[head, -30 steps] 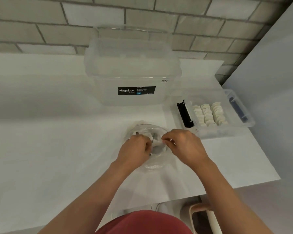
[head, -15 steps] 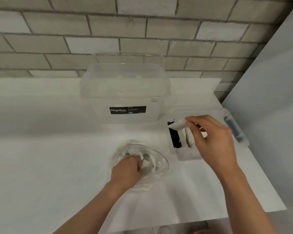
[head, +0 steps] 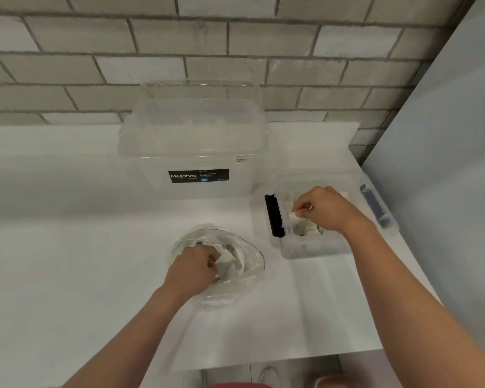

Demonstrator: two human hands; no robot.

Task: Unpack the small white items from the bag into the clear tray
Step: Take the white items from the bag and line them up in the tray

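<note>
Right hand [head: 324,211]: fingers curled, pinching a small white flat item [head: 296,219] inside the clear rectangular plastic tray [head: 314,252], among further white pieces there. Left hand [head: 192,268]: curled on the mouth of the crumpled clear plastic bag [head: 244,271], which lies on the white surface [head: 67,247] just left of the tray, white pieces inside. Behind both: large clear lidded box [head: 193,147], black "Megabox" label.

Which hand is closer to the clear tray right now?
Right. The right hand is inside the clear tray, pinching a white item; the left hand is off to its left, gripping the bag.
</note>
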